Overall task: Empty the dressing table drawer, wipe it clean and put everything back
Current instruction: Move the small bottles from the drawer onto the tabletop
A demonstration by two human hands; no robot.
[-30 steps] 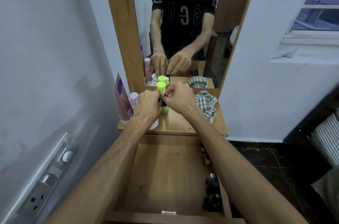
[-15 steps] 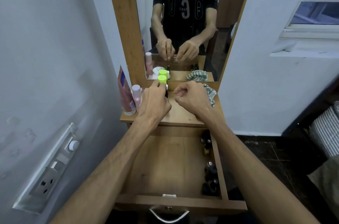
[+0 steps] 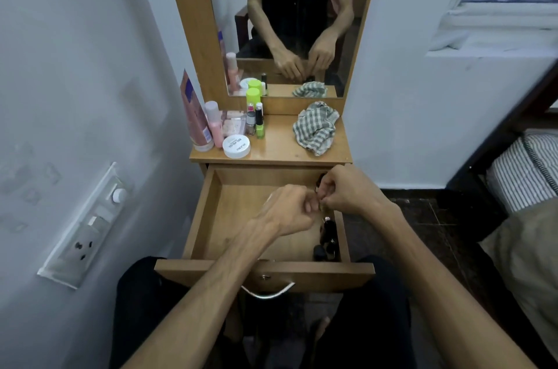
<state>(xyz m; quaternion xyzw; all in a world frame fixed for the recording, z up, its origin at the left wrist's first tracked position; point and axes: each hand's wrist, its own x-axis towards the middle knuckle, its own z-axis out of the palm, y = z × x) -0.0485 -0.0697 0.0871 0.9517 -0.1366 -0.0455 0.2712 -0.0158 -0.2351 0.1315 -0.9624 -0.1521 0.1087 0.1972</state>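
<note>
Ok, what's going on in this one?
A seated person is emptying the open drawer of a dressing table. Both hands are down at its right side, the left hand and right hand with fingers curled over small dark bottles there; what each holds is unclear. Several cosmetics and a checked cloth sit on the tabletop. The drawer isn't empty yet.

left hand (image 3: 287, 211): blurred, grip unclear | right hand (image 3: 347, 190): hides a small dark item
</note>
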